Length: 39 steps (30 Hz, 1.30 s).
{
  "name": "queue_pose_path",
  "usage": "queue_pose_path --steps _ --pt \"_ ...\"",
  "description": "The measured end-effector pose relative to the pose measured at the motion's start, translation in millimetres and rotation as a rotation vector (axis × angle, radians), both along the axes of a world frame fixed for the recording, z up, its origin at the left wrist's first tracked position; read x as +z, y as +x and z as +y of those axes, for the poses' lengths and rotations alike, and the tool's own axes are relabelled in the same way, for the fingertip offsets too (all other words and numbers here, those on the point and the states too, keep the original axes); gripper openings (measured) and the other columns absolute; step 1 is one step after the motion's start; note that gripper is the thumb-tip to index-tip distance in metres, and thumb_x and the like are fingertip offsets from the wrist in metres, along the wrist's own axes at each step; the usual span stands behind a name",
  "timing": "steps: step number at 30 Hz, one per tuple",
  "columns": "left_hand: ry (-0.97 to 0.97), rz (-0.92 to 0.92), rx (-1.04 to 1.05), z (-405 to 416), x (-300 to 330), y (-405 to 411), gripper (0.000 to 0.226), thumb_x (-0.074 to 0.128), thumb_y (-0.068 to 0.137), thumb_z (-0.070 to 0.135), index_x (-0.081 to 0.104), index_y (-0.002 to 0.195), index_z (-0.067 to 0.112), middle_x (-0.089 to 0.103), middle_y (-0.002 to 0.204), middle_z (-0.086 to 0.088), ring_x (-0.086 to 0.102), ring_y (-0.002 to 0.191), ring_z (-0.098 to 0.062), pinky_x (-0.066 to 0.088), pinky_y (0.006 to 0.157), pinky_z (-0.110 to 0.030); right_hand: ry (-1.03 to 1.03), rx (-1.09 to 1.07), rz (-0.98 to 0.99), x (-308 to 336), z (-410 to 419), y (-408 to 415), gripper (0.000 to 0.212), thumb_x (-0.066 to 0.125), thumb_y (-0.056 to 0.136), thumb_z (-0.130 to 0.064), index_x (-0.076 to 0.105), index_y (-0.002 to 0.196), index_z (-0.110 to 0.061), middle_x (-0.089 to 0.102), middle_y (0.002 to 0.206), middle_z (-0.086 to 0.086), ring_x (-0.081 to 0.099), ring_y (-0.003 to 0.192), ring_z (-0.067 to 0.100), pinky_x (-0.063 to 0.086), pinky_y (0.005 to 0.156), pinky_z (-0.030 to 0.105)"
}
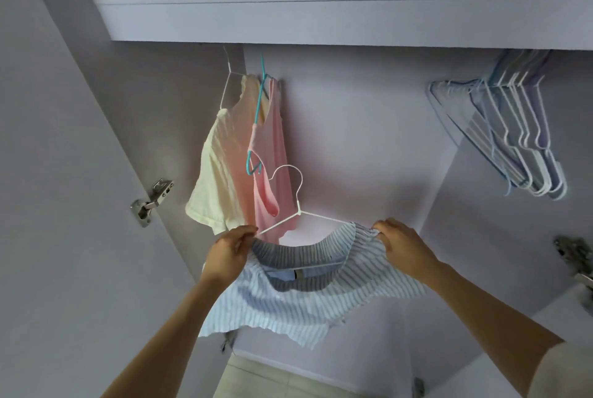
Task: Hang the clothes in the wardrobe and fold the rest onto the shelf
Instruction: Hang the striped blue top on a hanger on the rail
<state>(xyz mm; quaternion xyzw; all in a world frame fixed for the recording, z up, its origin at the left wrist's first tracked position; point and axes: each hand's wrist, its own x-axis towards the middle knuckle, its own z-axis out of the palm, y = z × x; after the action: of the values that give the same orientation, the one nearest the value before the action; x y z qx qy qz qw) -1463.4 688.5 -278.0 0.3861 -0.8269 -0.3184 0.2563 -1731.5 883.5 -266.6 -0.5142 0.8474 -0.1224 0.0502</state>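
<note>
A blue-and-white striped garment [298, 304] hangs between my hands in front of the open wardrobe, with a white wire hanger [293, 205] partly inside its neck opening. My left hand [229, 253] pinches the garment's left edge near the hanger's left arm. My right hand [402, 245] grips the bunched right edge of the garment. The hanger's hook points up, free of the rail. A cream top [215, 169] on a white hanger and a pink top [272, 153] on a teal hanger [258, 115] hang at the wardrobe's left.
A white shelf [321, 18] spans the wardrobe above the clothes. Several bare hangers [513, 134] hang bunched at the upper right. Metal door hinges sit on the left door [150, 201] and at the right edge [577, 259]. Tiled floor [272, 378] shows below.
</note>
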Motion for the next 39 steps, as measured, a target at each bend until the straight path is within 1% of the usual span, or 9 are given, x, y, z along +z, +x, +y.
queue_pose_path --steps 3,6,10,14,17,22,29,34,39 --pt "0.061 0.018 -0.004 -5 10 -17 0.037 0.051 0.092 0.002 0.053 0.128 0.01 0.059 0.12 -0.014 0.058 0.107 -0.027 0.043 0.092 -0.031 0.056 -0.153 0.028 4 15 -9 0.025 0.041 0.092 -0.005 0.055 0.112 -0.008 0.053 0.111 0.009 0.055 0.105 0.028 0.043 0.085 0.036" --pt "0.045 0.033 0.038 -13 23 -30 0.04 0.052 0.091 0.001 0.047 0.131 0.005 0.051 0.127 -0.017 0.055 0.111 -0.031 0.044 0.094 -0.037 0.093 -0.358 0.049 13 28 -16 0.028 0.043 0.09 -0.006 0.053 0.116 -0.007 0.052 0.118 0.01 0.055 0.11 0.029 0.045 0.089 0.038" --pt "0.027 0.084 0.127 -31 53 -52 0.042 0.049 0.093 0.008 0.041 0.134 0.004 0.044 0.129 -0.02 0.054 0.109 -0.039 0.044 0.095 -0.042 0.005 -0.522 0.016 31 20 -13 0.029 0.045 0.085 -0.001 0.055 0.113 0.001 0.053 0.117 0.016 0.056 0.108 0.034 0.046 0.09 0.042" --pt "-0.035 0.047 0.204 -56 87 -79 0.052 0.05 0.094 0.022 0.031 0.14 0.003 0.035 0.137 -0.023 0.049 0.113 -0.045 0.04 0.094 -0.045 -0.117 -0.489 -0.026 49 -9 1 0.025 0.039 0.09 -0.002 0.05 0.111 0.004 0.059 0.11 0.021 0.059 0.101 0.036 0.045 0.077 0.037" --pt "-0.075 -0.049 0.25 -75 98 -89 0.057 0.048 0.094 0.031 0.03 0.14 0.002 0.034 0.139 -0.024 0.044 0.119 -0.046 0.038 0.096 -0.047 -0.103 -0.362 0.138 59 -39 16 0.026 0.035 0.096 -0.014 0.044 0.116 -0.001 0.067 0.097 0.014 0.064 0.088 0.033 0.038 0.064 0.03" --pt "-0.029 -0.145 0.198 -100 97 -97 0.043 0.048 0.094 0.034 0.046 0.126 0.004 0.057 0.123 -0.022 0.054 0.111 -0.041 0.042 0.088 -0.039 -0.22 -0.346 0.348 71 -88 34 0.026 0.036 0.097 -0.018 0.046 0.117 -0.004 0.07 0.087 0.008 0.066 0.08 0.029 0.036 0.06 0.028" --pt "-0.127 -0.026 0.15 -115 82 -86 0.021 0.045 0.092 0.023 0.063 0.1 0.015 0.067 0.088 -0.013 0.056 0.078 -0.032 0.038 0.065 -0.029 -0.408 -0.403 0.322 58 -129 46 0.03 0.037 0.096 -0.016 0.048 0.121 -0.004 0.069 0.082 0.014 0.065 0.076 0.035 0.039 0.062 0.031" --pt "-0.179 -0.03 0.099 -120 79 -77 0.023 0.042 0.091 0.027 0.062 0.095 0.017 0.067 0.081 -0.012 0.058 0.079 -0.036 0.051 0.072 -0.036 -0.5 -0.394 0.356 75 -178 47 0.033 0.034 0.098 -0.018 0.045 0.124 -0.002 0.069 0.087 0.017 0.064 0.081 0.037 0.032 0.062 0.032" --pt "-0.184 -0.023 0.04 -121 76 -75 0.023 0.044 0.091 0.028 0.064 0.091 0.016 0.067 0.079 -0.011 0.058 0.078 -0.036 0.052 0.074 -0.038 -0.457 -0.394 0.35 96 -221 54 0.028 0.038 0.094 -0.008 0.045 0.121 -0.002 0.069 0.092 0.014 0.064 0.086 0.036 0.031 0.062 0.032"
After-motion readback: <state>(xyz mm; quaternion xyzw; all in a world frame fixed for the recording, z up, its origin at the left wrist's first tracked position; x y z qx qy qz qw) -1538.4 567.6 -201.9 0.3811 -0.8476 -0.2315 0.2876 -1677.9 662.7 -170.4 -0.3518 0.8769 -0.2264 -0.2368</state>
